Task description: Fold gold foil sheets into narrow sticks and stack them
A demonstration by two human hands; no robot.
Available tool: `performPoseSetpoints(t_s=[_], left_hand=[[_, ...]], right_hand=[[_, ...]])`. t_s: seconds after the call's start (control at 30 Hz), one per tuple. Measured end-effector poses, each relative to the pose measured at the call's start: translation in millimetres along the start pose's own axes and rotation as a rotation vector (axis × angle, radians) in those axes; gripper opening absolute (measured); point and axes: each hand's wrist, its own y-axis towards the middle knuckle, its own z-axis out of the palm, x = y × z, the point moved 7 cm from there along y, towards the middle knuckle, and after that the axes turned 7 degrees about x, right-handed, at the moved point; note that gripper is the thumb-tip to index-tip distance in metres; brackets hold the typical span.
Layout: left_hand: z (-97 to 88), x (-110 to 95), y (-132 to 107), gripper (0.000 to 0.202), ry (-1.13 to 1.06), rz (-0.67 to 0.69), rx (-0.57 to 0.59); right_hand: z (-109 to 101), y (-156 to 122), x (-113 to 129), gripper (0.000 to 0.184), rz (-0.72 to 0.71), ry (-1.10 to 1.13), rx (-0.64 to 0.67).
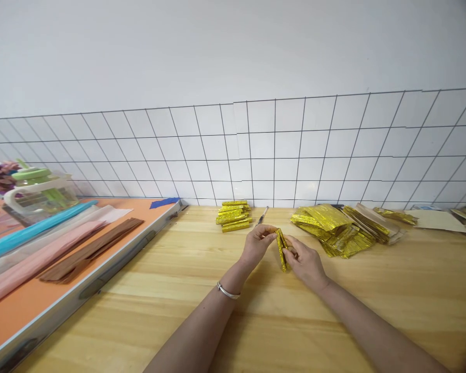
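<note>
Between my two hands is a narrow folded strip of shiny gold foil paper (281, 251), tilted on end above the wooden table. My left hand (258, 242) pinches its top end with thumb and fingertips. From the other side, my right hand (303, 259) grips the strip lower down, its fingers partly hidden behind the foil. A small stack of similar folded gold strips (233, 215) lies beyond my left hand. A pen (263, 215) rests just beside that stack. Past my right hand spreads a pile of flat gold foil sheets (330, 225).
On the left, an orange board (8, 331) with a raised metal edge carries brown paper strips (97, 246), pink paper (42, 259), a blue roll (34, 230) and a green-lidded pitcher (42, 191). Cream card (440, 220) lies at the far right. A white grid-lined wall (264, 150) bounds the wooden table (171, 311).
</note>
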Motion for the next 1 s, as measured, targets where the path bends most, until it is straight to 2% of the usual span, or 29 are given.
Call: performPoseSetpoints(t_s=[0.23,0.53,0.7,1.0], left_hand=[[0.2,-3,-1,0.019,-0.009,0.001,-0.011],[-1.0,4,2,0.016,-0.011,-0.003,-0.01],[-1.8,-3,0,0.014,-0.018,0.006,-0.003],[2.9,-4,-2,0.02,-0.163,-0.027,0.057]], right_hand=[[-1,-1,1,0.042,0.003,0.009,-0.017],[1,-2,0,0.041,-0.034,-0.062,-0.023],[3,-1,0,0.041,-0.043,-0.067,-0.022],[4,-2,1,0.04,-0.071,-0.064,-0.024]])
